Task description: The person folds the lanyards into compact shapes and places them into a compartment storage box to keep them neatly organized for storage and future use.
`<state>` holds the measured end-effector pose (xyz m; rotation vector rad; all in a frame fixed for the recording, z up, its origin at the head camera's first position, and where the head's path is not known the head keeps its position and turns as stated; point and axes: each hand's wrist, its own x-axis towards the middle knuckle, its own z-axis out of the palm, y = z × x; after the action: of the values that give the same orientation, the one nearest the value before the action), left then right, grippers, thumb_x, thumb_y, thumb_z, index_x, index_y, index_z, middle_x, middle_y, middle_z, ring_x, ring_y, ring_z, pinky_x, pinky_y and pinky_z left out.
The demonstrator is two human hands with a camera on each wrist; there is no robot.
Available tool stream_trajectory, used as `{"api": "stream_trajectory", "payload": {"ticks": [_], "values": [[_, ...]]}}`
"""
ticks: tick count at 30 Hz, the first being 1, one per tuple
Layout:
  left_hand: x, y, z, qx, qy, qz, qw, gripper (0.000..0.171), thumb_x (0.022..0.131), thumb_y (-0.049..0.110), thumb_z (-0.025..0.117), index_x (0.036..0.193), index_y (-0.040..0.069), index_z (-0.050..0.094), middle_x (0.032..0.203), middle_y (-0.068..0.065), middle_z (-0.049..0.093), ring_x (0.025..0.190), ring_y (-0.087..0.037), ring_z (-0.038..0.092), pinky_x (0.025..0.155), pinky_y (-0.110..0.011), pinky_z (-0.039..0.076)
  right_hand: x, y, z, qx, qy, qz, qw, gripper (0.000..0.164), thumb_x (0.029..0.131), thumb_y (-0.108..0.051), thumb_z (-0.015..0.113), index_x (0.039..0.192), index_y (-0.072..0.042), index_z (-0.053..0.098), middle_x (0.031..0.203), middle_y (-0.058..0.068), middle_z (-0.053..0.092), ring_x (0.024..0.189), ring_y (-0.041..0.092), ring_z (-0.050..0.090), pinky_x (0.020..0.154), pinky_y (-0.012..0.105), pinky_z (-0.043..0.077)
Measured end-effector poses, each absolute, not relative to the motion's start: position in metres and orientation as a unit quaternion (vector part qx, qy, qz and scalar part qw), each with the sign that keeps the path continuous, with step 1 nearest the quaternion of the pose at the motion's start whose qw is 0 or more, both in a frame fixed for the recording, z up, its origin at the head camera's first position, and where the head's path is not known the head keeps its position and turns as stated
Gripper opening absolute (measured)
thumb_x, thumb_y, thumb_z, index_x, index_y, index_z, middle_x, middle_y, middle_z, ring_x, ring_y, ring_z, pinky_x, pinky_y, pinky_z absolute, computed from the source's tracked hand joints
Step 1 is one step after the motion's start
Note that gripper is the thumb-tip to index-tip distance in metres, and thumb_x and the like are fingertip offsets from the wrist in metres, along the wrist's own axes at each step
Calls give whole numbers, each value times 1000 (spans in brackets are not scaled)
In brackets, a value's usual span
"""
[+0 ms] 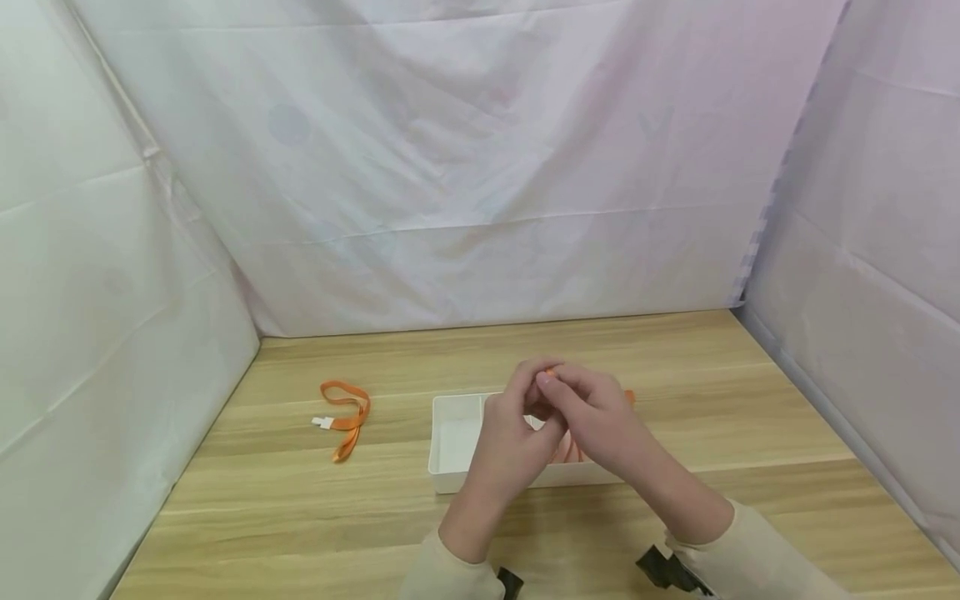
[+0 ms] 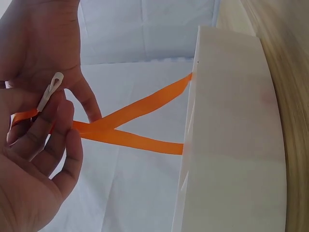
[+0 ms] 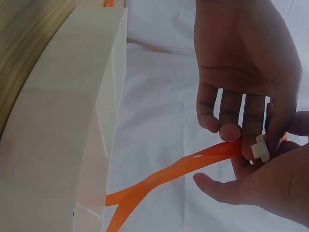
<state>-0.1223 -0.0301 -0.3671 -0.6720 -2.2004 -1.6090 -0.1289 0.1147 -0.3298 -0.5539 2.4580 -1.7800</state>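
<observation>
Both hands meet above a white divided box [image 1: 456, 433], holding an orange lanyard [image 2: 145, 107] between them. In the head view the left hand [image 1: 510, 433] is raised with curled fingers, and the right hand [image 1: 600, 414] pinches with thumb and fingers at the same spot. A white plastic clip [image 2: 50, 92] on the lanyard shows among the fingers in the left wrist view; its white end piece [image 3: 260, 149] also shows in the right wrist view. Two strands of the strap hang down into the box. The exact finger contacts are partly hidden.
Another orange lanyard [image 1: 352, 417] with a white clip lies on the wooden table [image 1: 300, 517], left of the box. Orange straps [image 1: 570, 450] lie in the box below the hands. White cloth [image 1: 480, 167] hangs behind and at both sides.
</observation>
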Motion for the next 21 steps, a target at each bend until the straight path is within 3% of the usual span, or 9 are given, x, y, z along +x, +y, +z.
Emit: {"api": "stream_trajectory", "payload": {"ticks": [4, 8, 12, 18, 21], "values": [[-123, -29, -368, -236, -772, -568, 163, 47, 92, -1, 70, 135, 14, 58, 92, -4, 81, 77, -6, 71, 75, -24, 62, -130, 115, -329, -168, 791, -587, 33, 30, 111, -21, 56, 99, -2, 75, 102, 13, 77, 98, 19, 74, 89, 28, 62], [-123, -29, -370, -218, -760, -595, 143, 53, 96, 1, 68, 142, 13, 45, 91, -6, 81, 72, -7, 69, 73, -24, 61, -132, 115, -325, -157, 789, -593, 19, 27, 110, -20, 57, 101, -3, 77, 104, 12, 77, 98, 18, 72, 89, 27, 61], [-122, -30, -370, -191, -739, -634, 124, 47, 100, 6, 68, 135, 12, 37, 89, -6, 81, 69, -14, 71, 69, -24, 58, -131, 115, -319, -136, 784, -606, 5, 28, 110, -23, 58, 106, -5, 79, 104, 10, 77, 91, 19, 66, 82, 28, 57], [-121, -33, -367, -172, -728, -654, 111, 28, 101, 12, 71, 117, 12, 48, 92, -9, 82, 75, -25, 75, 69, -25, 59, -132, 111, -310, -110, 769, -630, 10, 31, 110, -29, 57, 111, -8, 80, 109, 5, 78, 107, 24, 64, 96, 35, 53], [-122, -36, -367, -164, -728, -656, 114, 18, 100, 14, 73, 111, 11, 59, 95, -11, 81, 78, -24, 75, 74, -26, 61, -133, 110, -305, -108, 777, -621, 2, 31, 111, -31, 56, 112, -12, 80, 113, 4, 77, 105, 21, 61, 95, 36, 50]]}}
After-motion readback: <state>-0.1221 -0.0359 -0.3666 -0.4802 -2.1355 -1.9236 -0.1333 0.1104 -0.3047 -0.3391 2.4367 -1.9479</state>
